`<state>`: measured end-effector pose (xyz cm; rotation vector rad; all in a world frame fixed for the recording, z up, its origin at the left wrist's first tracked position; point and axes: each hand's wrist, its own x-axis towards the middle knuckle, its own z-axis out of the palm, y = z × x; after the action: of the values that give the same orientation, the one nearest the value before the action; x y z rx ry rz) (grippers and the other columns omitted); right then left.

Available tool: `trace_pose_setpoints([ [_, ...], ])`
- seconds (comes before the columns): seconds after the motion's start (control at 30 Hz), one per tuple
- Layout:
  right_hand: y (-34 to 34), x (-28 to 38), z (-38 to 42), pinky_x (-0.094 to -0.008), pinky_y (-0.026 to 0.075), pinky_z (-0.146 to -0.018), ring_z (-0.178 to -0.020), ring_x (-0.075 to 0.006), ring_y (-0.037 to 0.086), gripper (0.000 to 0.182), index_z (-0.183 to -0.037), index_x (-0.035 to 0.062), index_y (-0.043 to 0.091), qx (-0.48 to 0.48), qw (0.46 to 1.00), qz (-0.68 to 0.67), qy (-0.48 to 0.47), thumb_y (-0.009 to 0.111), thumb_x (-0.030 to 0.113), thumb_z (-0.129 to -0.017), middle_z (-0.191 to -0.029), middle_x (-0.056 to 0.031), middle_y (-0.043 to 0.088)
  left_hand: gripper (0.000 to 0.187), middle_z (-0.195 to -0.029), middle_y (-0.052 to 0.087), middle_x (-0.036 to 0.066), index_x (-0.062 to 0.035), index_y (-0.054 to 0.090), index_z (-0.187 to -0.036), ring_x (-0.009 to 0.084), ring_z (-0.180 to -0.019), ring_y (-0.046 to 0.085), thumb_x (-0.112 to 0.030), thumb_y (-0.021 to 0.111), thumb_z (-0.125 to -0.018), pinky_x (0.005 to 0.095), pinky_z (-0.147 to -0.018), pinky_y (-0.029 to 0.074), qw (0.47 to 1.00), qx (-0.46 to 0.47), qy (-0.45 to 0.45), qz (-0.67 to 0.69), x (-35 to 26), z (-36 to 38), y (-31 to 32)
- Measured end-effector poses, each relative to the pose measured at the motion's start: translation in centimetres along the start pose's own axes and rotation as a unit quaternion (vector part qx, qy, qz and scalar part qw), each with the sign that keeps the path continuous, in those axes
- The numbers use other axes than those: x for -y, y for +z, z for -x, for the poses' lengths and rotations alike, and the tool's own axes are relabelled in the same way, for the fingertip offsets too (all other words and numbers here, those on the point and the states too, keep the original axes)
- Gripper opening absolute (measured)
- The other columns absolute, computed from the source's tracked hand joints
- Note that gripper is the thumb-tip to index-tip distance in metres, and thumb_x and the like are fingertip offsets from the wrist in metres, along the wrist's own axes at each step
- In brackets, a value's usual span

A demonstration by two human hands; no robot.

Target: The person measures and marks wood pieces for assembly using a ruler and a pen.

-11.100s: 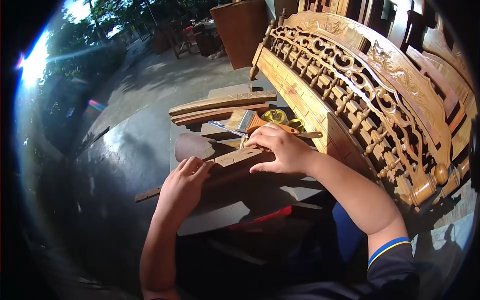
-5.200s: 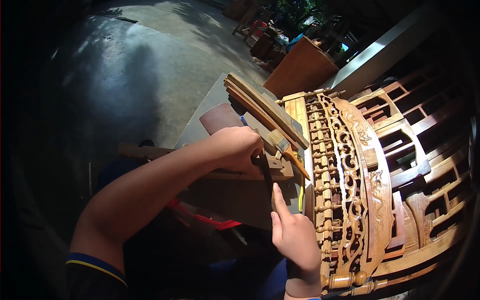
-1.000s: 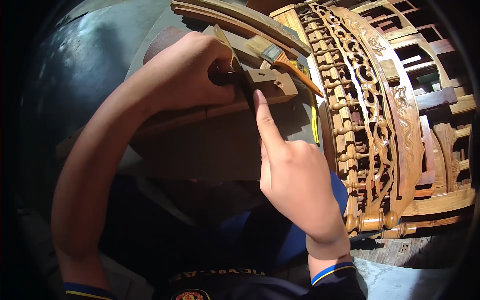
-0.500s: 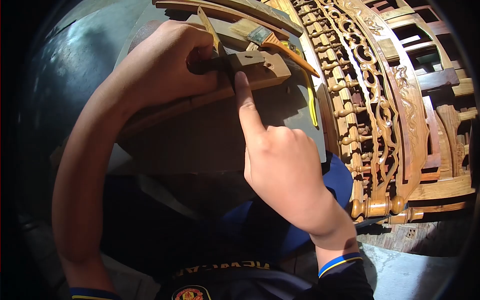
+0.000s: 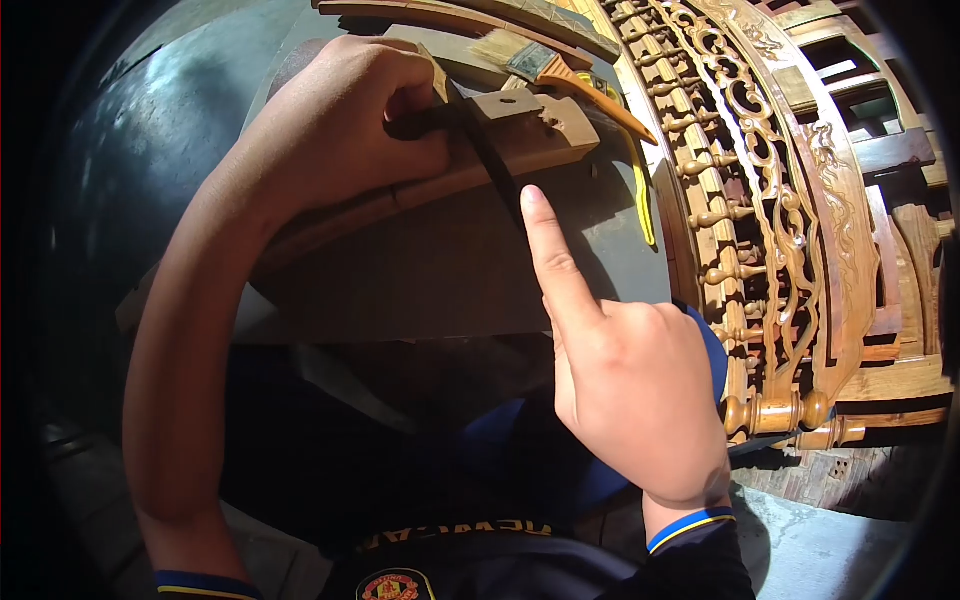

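My left hand (image 5: 365,110) is closed over a wooden piece (image 5: 560,140) on the grey work surface, with its fingertips mostly hidden. A smaller block (image 5: 505,103) with a hole lies against that piece, beside my left hand. My right hand (image 5: 640,370) has its fingers curled round a dark, narrow flat file (image 5: 488,155), with the index finger stretched along it. The file lies across the wood just right of my left fingers. Its far end catches the light, and my right palm hides the near end.
Beyond the wood lie a paintbrush (image 5: 560,75) with an orange handle and a yellow strip-like object (image 5: 642,190). Long wooden strips (image 5: 470,28) line the back of the work surface (image 5: 420,270). Carved furniture parts with turned spindles (image 5: 715,218) stand at the right.
My right hand has drawn back toward my body and to the right, pulling the file with it across the wood. My left hand keeps its hold. The whole view has shifted slightly.
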<state>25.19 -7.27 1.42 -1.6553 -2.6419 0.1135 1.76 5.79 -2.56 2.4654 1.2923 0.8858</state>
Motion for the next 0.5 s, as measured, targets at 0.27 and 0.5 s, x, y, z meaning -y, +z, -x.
trace_pose_setpoints([
  [0.27, 0.0, 0.2, -0.2, -0.0484, 0.052, -0.053, -0.050, -0.0351, 0.065, 0.080, -0.166, 0.0085, 0.037, 0.000, 1.000, 0.025, -0.003, 0.063, 0.005, -0.090, -0.055, -0.0147, 0.061, 0.025, -0.083, 0.067, 0.015, 0.0029, 0.065, -0.082, 0.0302, -0.079, 0.067, -0.016, 0.080, -0.075, 0.0414, -0.071, 0.054, 1.000, 0.016, 0.000, -0.018, 0.1, -0.3, -0.1],
  [0.5, 2.7, 0.0, -3.4, -0.0494, 0.054, -0.055, -0.053, -0.0392, 0.066, 0.078, -0.165, 0.0068, 0.039, -0.077, 0.997, 0.015, -0.002, 0.061, 0.002, -0.090, -0.056, -0.0179, 0.061, 0.032, -0.081, 0.072, 0.017, 0.0016, 0.072, -0.084, 0.0348, -0.075, 0.071, -0.028, 0.081, -0.074, 0.0427, -0.071, 0.056, 0.999, -0.003, 0.001, -0.035, 0.4, -0.6, 0.2],
])
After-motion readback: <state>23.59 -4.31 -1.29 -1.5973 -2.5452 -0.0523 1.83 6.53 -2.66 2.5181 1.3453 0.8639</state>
